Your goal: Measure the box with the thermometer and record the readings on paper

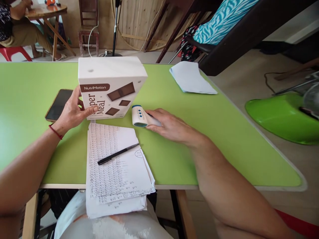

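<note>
A white box (117, 79) with brown bar pictures and the word NutriMotion stands on the green table. My left hand (74, 111) grips its lower left side, thumb across the front and fingers behind. Just right of the box, my right hand (171, 126) is closed around the handle of a white and blue infrared thermometer (140, 116), low over the tabletop. Below them lies a stack of handwritten papers (112, 179), overhanging the near table edge. A black pen (118, 154) rests slantwise on the top sheet.
A smartphone (58, 104) lies left of the box, partly behind my left hand. Folded white sheets (191, 78) lie at the far right of the green table (224, 159). Beyond are a green plastic chair (284, 116), a wooden chair (88, 31) and a seated person (17, 26).
</note>
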{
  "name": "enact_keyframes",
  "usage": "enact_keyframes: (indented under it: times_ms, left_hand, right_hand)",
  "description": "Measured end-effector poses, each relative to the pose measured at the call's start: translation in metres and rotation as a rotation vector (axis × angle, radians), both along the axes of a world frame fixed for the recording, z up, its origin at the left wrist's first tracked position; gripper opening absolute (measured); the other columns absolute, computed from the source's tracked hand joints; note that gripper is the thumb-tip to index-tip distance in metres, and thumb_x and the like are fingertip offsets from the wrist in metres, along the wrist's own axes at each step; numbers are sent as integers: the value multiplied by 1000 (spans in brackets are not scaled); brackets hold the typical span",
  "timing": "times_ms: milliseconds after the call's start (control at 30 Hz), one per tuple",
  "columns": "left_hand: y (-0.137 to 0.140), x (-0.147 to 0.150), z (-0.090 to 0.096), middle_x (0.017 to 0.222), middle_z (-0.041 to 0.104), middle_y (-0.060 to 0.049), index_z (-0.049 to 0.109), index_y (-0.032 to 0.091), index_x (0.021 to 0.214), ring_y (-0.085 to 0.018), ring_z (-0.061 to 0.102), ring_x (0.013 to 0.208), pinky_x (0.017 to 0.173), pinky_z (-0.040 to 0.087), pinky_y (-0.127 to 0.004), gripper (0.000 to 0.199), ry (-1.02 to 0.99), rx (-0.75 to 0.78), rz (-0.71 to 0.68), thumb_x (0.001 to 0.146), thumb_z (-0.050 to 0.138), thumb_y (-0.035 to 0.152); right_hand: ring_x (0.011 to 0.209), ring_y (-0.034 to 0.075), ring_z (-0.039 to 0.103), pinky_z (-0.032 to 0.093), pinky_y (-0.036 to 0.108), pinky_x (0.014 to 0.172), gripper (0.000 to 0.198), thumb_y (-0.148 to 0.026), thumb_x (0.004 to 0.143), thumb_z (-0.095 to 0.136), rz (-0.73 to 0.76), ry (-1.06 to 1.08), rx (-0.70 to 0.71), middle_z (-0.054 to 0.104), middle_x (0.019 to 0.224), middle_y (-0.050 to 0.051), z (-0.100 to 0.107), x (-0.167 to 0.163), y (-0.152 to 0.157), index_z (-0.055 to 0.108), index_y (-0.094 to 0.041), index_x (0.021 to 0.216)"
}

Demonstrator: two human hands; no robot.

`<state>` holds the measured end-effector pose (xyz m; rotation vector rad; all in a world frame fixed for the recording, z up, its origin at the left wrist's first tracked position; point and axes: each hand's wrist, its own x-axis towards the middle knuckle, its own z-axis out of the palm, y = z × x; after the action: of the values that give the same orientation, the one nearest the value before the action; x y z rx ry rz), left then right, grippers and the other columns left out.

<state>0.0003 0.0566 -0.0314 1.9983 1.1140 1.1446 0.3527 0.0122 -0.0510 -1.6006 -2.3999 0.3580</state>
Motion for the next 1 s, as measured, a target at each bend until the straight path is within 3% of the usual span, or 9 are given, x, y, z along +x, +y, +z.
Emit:
enact_keyframes:
  times_ms: [133, 233, 333, 400, 500, 600, 700, 833, 1000]
  left_hand:
    - [-10, 4, 5, 121, 54, -6, 42, 26, 127, -24, 61, 107, 75, 53, -34, 90, -78, 217, 179, 62, 81, 74]
    - [-27, 13, 15, 100, 54, -1, 43, 28, 118, -16, 62, 87, 65, 48, -31, 69, -85, 416, 219, 74, 77, 68]
    - [-45, 26, 24, 72, 49, 5, 51, 25, 102, -9, 49, 57, 52, 40, -27, 30, 70, 582, 127, 89, 72, 42]
    - [-52, 32, 26, 60, 49, 6, 56, 24, 92, -8, 45, 48, 48, 38, -26, 10, 233, 628, 14, 94, 62, 31]
    - [-54, 36, 23, 60, 60, 3, 62, 21, 88, -10, 52, 48, 48, 39, -26, 16, 445, 552, -148, 97, 53, 30]
    - [-49, 34, 19, 65, 66, 0, 67, 18, 93, -12, 57, 52, 49, 40, -26, 22, 524, 483, -257, 99, 50, 31]
    - [-45, 33, 16, 69, 70, -3, 70, 18, 94, -13, 60, 53, 50, 40, -27, 24, 564, 354, -282, 97, 49, 28]
    - [-47, 35, 14, 65, 69, -3, 73, 20, 87, -16, 60, 53, 50, 38, -28, 21, 661, 254, -346, 92, 53, 25]
    - [-55, 40, 11, 68, 72, -6, 72, 18, 111, -19, 64, 57, 48, 35, -28, 26, 857, 281, -446, 90, 63, 30]
  right_hand:
    - [94, 33, 66, 56, 46, 81, 39, -37, 88, 59, 34, -26, 29, 66, 101, 14, -3, 0, -2, 64, -19, 123]
    - [100, 36, 64, 54, 51, 87, 42, -33, 85, 63, 28, 30, 129, 65, 106, 16, 4, -3, -9, 64, -16, 123]
    - [98, 31, 63, 53, 51, 88, 32, -29, 86, 63, 135, 208, 260, 65, 103, 12, 16, -17, -22, 69, -19, 117]
    - [87, 25, 64, 54, 45, 81, 20, -31, 90, 63, 330, 315, 202, 67, 92, 7, 21, -31, -34, 73, -23, 106]
    - [78, 22, 62, 49, 40, 74, 14, -32, 92, 64, 505, 244, 133, 68, 82, 6, 18, -47, -46, 76, -24, 92]
    - [74, 21, 60, 46, 39, 69, 21, -26, 96, 57, 541, 106, 147, 68, 80, 8, 12, -49, -46, 74, -21, 84]
    - [70, 21, 58, 45, 38, 65, 21, -26, 96, 55, 464, 156, 171, 66, 75, 7, 16, -40, -40, 70, -21, 82]
    - [59, 16, 54, 45, 33, 56, 8, -30, 88, 65, 176, 504, 148, 62, 68, 1, 25, -36, -39, 65, -25, 81]
    - [54, 13, 56, 47, 29, 50, 8, -21, 77, 67, -15, 939, 41, 63, 66, -1, 17, -64, -50, 59, -24, 77]
